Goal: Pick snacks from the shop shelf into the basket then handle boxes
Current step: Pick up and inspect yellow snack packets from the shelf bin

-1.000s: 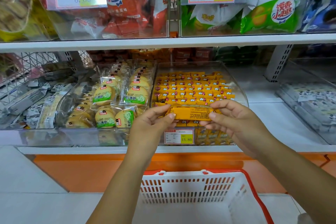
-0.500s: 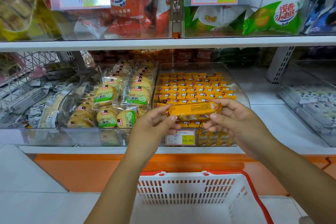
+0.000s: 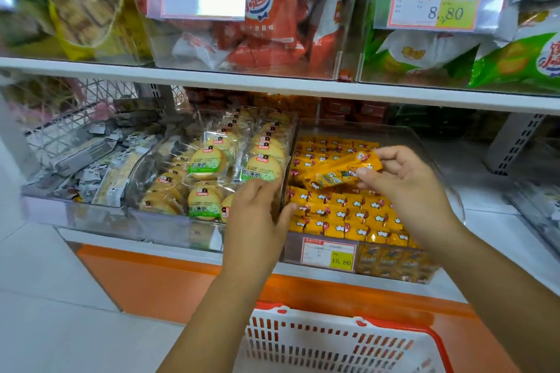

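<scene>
The right hand point(image 3: 403, 188) pinches one orange snack packet point(image 3: 339, 171) with thumb and fingers, just above the clear bin point(image 3: 363, 127) full of the same packets. The left hand point(image 3: 257, 215) is at the bin's left wall, fingers nearly straight, holding nothing. The white basket point(image 3: 303, 339) is below the shelf.

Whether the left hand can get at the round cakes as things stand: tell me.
Likely yes. The left hand holds nothing and sits at the open-topped cake bin, fingertips beside the front cakes. The right hand, pinching a yellow bar, is over the next bin, out of the way.
</scene>
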Demonstrator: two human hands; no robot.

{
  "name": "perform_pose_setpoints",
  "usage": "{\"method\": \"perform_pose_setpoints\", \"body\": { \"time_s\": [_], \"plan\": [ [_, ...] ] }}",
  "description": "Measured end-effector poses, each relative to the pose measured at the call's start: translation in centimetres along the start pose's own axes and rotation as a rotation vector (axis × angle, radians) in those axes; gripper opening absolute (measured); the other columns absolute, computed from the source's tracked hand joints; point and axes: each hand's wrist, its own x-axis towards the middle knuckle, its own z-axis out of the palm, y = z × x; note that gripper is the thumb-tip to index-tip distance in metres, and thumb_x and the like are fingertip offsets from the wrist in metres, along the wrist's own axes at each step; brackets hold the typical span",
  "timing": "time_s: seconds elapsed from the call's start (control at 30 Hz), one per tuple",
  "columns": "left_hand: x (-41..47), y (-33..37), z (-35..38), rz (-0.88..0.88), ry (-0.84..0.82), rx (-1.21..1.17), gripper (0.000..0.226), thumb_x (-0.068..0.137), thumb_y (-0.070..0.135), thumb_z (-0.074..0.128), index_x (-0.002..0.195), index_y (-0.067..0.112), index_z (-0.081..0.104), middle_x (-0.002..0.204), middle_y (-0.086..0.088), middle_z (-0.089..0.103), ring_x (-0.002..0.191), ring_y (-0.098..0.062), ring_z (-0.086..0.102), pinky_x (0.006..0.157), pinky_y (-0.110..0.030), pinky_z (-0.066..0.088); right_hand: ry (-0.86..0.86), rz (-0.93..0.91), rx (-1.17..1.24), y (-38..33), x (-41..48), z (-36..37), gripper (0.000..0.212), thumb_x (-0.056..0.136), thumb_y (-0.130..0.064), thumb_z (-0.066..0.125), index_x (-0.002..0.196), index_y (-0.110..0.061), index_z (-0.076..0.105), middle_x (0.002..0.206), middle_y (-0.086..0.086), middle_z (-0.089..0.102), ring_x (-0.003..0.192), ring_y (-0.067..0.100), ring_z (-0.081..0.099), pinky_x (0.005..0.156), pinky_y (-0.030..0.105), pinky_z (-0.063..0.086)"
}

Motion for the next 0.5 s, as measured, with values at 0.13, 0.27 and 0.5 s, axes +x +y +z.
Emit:
{"method": "perform_pose_setpoints", "body": {
  "time_s": [0.13,0.27,0.5],
  "plan": [
    [0.1,-0.9,0.7,0.012,0.030,-0.005,0.041,0.086,0.031,0.072,0.125,0.017,0.066,0.107,0.001,0.062,0.098,-0.012,0.051,0.082,-0.024,0.044,-0.095,-0.091,-0.183,0.2,3.7,2.7,0.016,0.089,-0.018,0.071,0.097,-0.026,0.059,0.095,-0.006,0.074,0.084,0.008,0.071,0.076,0.026,0.058],
    [0.2,-1.4,0.8,0.022,0.052,-0.017,0.038,0.086,0.031,0.072,0.122,0.019,0.068,0.104,0.003,0.062,0.095,-0.011,0.053,0.080,-0.023,0.041,-0.167,-0.087,-0.413,0.1,6.8,3.7,0.020,0.090,-0.029,0.069,0.106,-0.018,0.063,0.099,-0.002,0.070,0.087,0.014,0.067,0.076,0.026,0.053],
    [0.4,-1.7,1.0,0.030,0.058,-0.006,0.035,0.086,0.035,0.070,0.119,0.023,0.069,0.102,0.007,0.061,0.088,-0.011,0.055,0.073,-0.023,0.041,-0.184,-0.167,-0.450,0.3,7.5,3.9,0.013,0.090,-0.030,0.069,0.102,-0.026,0.063,0.092,0.004,0.069,0.080,0.018,0.064,0.072,0.034,0.055]
  ]
}}
